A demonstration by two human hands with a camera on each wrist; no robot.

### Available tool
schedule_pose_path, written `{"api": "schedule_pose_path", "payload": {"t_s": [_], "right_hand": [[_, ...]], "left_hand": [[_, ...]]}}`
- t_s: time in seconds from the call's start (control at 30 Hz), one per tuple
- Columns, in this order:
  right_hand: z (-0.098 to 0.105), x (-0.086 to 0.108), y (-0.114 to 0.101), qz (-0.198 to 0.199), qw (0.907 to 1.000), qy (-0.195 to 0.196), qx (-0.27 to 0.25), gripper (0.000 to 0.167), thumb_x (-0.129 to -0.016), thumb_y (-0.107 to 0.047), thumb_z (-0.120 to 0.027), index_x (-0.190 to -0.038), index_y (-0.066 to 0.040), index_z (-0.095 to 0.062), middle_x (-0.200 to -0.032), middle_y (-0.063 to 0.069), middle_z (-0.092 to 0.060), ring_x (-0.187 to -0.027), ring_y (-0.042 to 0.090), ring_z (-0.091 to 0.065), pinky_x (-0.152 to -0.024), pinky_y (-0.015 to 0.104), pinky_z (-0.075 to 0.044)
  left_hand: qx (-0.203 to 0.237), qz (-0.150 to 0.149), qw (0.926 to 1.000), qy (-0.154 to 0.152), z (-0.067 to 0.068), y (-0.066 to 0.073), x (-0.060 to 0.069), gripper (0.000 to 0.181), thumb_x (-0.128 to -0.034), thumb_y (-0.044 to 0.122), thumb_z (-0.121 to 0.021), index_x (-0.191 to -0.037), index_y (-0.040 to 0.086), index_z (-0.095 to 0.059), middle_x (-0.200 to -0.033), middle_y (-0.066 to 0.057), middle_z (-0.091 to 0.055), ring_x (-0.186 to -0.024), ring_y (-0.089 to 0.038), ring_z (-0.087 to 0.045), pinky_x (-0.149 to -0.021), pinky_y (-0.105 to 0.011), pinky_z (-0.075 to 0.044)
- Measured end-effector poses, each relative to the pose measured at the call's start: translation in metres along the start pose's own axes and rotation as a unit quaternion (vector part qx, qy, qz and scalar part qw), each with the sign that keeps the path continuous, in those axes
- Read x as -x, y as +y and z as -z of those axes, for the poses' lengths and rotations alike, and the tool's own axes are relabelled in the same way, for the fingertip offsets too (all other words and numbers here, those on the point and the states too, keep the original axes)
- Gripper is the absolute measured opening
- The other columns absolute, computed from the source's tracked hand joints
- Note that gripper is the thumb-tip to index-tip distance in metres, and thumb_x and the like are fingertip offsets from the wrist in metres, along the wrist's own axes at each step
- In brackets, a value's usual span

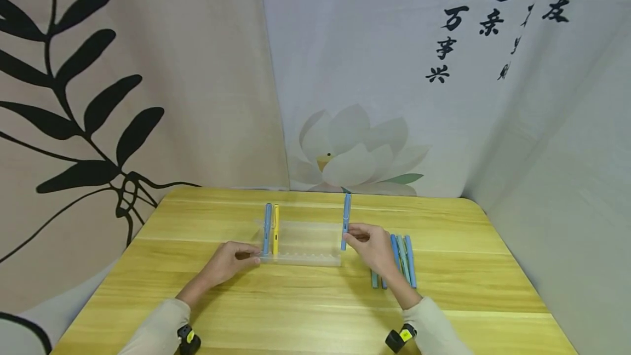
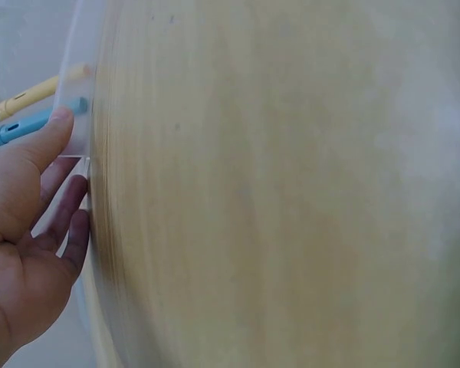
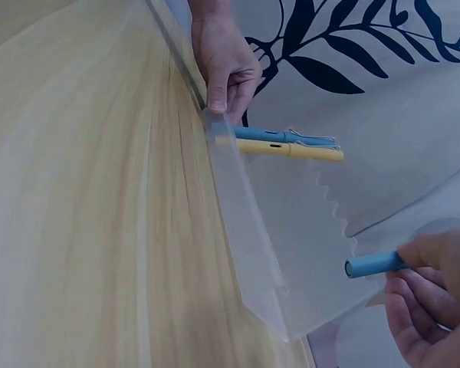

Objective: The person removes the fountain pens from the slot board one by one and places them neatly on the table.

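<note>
A clear plastic pen stand (image 1: 308, 242) with a notched edge is on the table. At its left end a blue pen (image 1: 268, 229) and a yellow pen (image 1: 276, 229) stand side by side, clips visible in the right wrist view. My left hand (image 1: 230, 261) grips the stand's left end, thumb (image 2: 57, 130) on the front corner. Beside the stand's right end, my right hand (image 1: 371, 244) pinches another blue pen (image 1: 346, 215) near its lower part, held nearly upright. The right wrist view shows that pen's end (image 3: 360, 266) apart from the stand's notches.
Several blue and green pens (image 1: 404, 262) lie to the right on the wooden table (image 1: 276, 311), partly hidden under my right forearm. A printed curtain (image 1: 207, 97) hangs behind the table's far edge, and a pale curtain (image 1: 567, 179) lines the right side.
</note>
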State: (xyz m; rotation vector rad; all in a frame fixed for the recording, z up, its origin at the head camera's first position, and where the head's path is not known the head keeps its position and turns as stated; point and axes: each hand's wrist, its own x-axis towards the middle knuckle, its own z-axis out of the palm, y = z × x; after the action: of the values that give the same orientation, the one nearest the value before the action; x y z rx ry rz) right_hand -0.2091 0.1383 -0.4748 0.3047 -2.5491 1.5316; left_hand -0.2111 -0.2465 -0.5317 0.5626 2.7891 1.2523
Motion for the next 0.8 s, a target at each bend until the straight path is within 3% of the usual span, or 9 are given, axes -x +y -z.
{"api": "schedule_pose_path", "payload": {"t_s": [0.2,0.8], "right_hand": [[0.013,0.006,0.008,0.001,0.9999,0.016,-0.003,0.026,-0.092,-0.016,-0.078,-0.116,-0.004,-0.076,-0.102,0.007,-0.078,-0.093,0.022,-0.073,-0.08,0.029,-0.061],[0.058,0.019,0.035,-0.025,0.9974,0.042,0.052,0.029,-0.093,-0.02,-0.078,-0.117,-0.003,-0.075,-0.102,0.009,-0.077,-0.093,0.023,-0.074,-0.077,0.025,-0.06]], "left_hand": [[-0.001,0.003,1.0,0.001,0.001,0.001,0.0,0.03,-0.0946,0.03,-0.075,-0.117,0.01,-0.078,-0.117,-0.007,-0.075,-0.112,-0.029,-0.069,-0.097,-0.053,-0.055],[0.005,0.001,1.0,-0.003,0.002,0.001,0.0,0.03,-0.0949,0.028,-0.075,-0.118,0.009,-0.077,-0.118,-0.009,-0.075,-0.112,-0.03,-0.069,-0.097,-0.053,-0.055]]}}
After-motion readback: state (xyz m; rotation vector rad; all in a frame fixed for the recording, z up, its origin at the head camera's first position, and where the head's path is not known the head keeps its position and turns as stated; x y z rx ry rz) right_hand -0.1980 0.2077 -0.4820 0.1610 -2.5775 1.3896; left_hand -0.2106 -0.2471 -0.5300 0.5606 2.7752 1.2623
